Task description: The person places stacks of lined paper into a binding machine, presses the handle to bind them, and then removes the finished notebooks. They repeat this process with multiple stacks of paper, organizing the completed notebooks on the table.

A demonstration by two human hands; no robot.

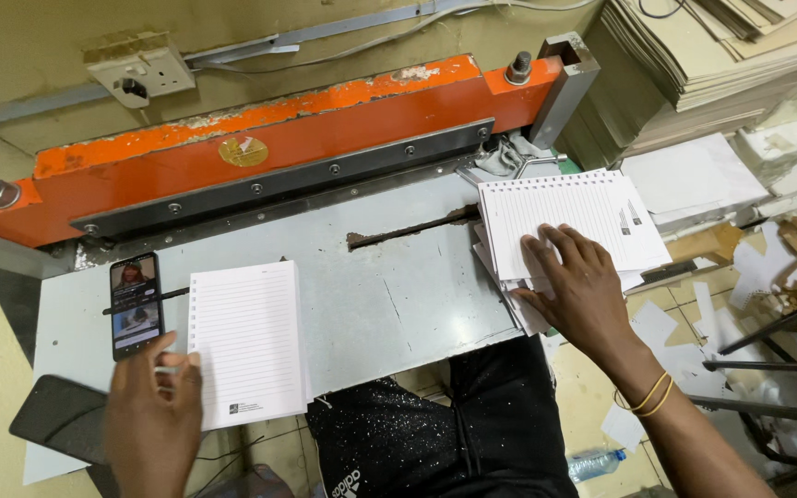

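My left hand (154, 415) rests on the near left of the grey metal table (389, 295), fingertips touching the left edge of a stack of lined, punched pages (251, 341) and close to a lit phone (136, 304). My right hand (578, 286) lies flat, fingers spread, on a second stack of lined punched pages (574, 217) at the table's right edge. Neither hand grips anything.
An orange and black press bar (269, 152) spans the back of the table. A dark flat object (57, 420) lies at the near left. Stacked cardboard sheets (694, 65) and white paper piles (694, 184) stand at right; paper scraps and a plastic bottle (592, 463) lie on the floor.
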